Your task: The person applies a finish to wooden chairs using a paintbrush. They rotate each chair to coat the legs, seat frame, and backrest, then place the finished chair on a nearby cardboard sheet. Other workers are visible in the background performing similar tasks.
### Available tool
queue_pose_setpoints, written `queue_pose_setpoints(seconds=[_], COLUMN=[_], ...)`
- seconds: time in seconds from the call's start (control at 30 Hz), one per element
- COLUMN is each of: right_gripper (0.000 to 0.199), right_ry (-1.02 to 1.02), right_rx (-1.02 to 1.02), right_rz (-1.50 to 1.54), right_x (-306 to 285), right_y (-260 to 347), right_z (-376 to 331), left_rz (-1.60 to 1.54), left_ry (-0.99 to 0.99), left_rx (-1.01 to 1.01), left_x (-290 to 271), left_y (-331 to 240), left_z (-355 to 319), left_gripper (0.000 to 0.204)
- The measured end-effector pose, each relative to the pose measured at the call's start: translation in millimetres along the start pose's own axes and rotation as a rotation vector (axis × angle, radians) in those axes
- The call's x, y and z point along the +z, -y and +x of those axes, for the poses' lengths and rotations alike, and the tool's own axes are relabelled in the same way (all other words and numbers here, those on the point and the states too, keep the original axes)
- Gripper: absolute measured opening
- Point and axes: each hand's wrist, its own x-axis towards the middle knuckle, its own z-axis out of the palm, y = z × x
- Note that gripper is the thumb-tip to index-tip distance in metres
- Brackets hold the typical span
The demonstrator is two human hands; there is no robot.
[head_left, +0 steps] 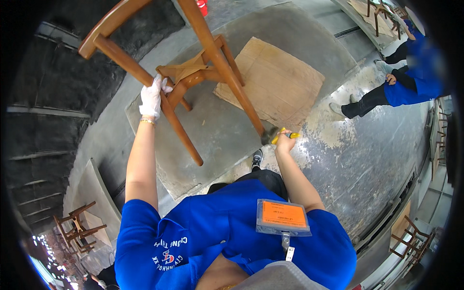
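A brown wooden chair frame [235, 82] is held tilted above a grey board, its legs spread toward me. My left hand [152, 99], in a white glove, is closed around one of its wooden bars. At the end of the long leg on the right is a brush [268, 137] with dark bristles and a yellow handle; the bristles seem to touch the leg tip. My right hand [284, 142], which looks bare, grips this brush by its handle. A tan strap or sheet hangs across the chair's seat area, partly hidden by the bars.
Beneath the chair lies a flat cardboard sheet [282, 79] on the large grey board [212, 133]. Two people in blue shirts [415, 89] are at the right. Other chairs stand at the lower left [79, 229] and lower right [411, 239]. A red container [202, 7] is at the top.
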Motion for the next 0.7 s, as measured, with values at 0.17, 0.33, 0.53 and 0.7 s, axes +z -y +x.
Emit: queue_pose_setpoints(seconds=[0.17, 0.33, 0.53, 0.7], right_gripper=[0.004, 0.027, 0.025, 0.032], right_ry=[0.227, 0.839, 0.212, -0.332], right_rx=[-0.057, -0.046, 0.263, 0.0], right_rz=[-0.18, 0.611, 0.128, -0.233], right_x=[109, 167, 17, -147], right_y=[65, 139, 72, 48], right_z=[-20, -46, 30, 94], left_rz=[-0.035, -0.054, -0.118, -0.194], left_ry=[0.017, 0.006, 0.032, 0.13], left_rx=[0.012, -0.002, -0.086, -0.029], left_x=[9, 17, 30, 34], left_y=[5, 2, 1, 8], left_z=[-15, -24, -25, -21], left_gripper=[0.024, 0.025, 0.024, 0.02])
